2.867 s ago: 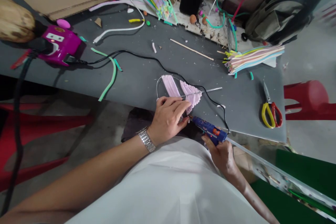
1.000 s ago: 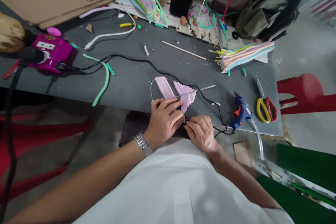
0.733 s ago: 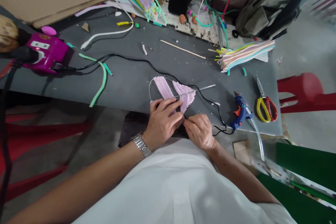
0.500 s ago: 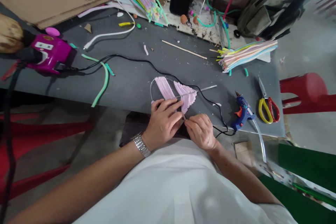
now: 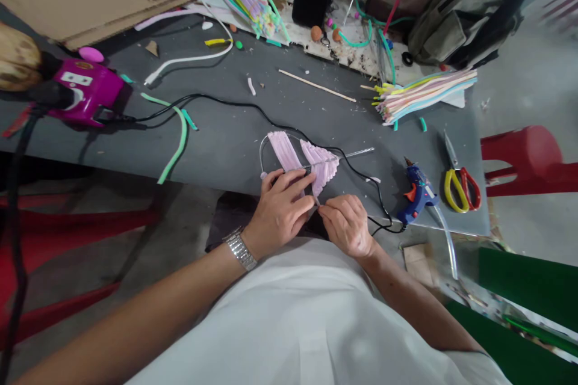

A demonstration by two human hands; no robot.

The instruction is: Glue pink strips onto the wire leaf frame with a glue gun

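Note:
A curved wire frame with pale pink ridged strips [image 5: 318, 162] on it rests at the table's front edge, a straight wire stem pointing right. My left hand [image 5: 282, 210], with a metal watch on its wrist, presses its fingers over the lower part of this frame and hides some of it. Close by on the right, my right hand [image 5: 345, 225] is closed in a pinch at the end of a thin pinkish strip [image 5: 316, 200]. That strip runs up toward the left fingertips. What lies beneath the fingers is hidden.
A black cord [image 5: 253, 107] crosses the table past the frame to a blue glue gun [image 5: 419, 195]. Scissors [image 5: 461, 183] lie to its right. Bundles of coloured strips [image 5: 424, 95], a thin wooden stick [image 5: 316, 85] and a purple power socket block [image 5: 85, 90] are farther off.
Hardly anything differs. The pink frame and my left hand have shifted very slightly; both hands keep the same hold.

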